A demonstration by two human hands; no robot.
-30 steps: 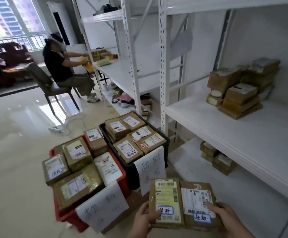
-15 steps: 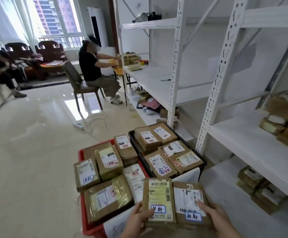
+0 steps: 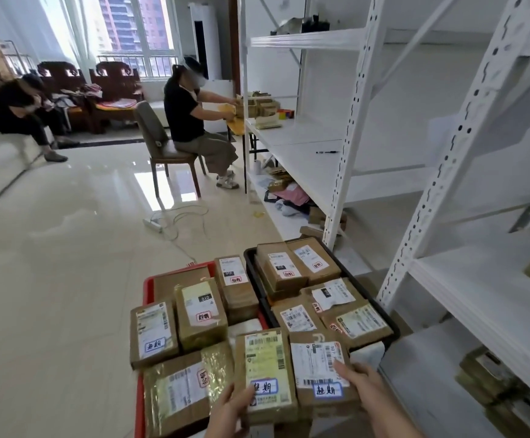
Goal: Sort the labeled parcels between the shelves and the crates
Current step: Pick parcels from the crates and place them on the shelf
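At the bottom of the frame our left hand and right hand clamp two parcels label-up, so their blue-marked tags read before crating.

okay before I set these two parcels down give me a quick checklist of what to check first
1. Left hand grips the yellow-label parcel: ok.
2. Right hand holds the white-label parcel: ok.
3. Blue-outlined stickers on both parcels face up and show: ok.
4. Which crate those stickers belong in: cannot tell, the signs are not readable.
5. Free room in the red crate: not ok, parcels cover what shows of it.
6. Free room in the black crate: not ok, it looks filled to the rim.
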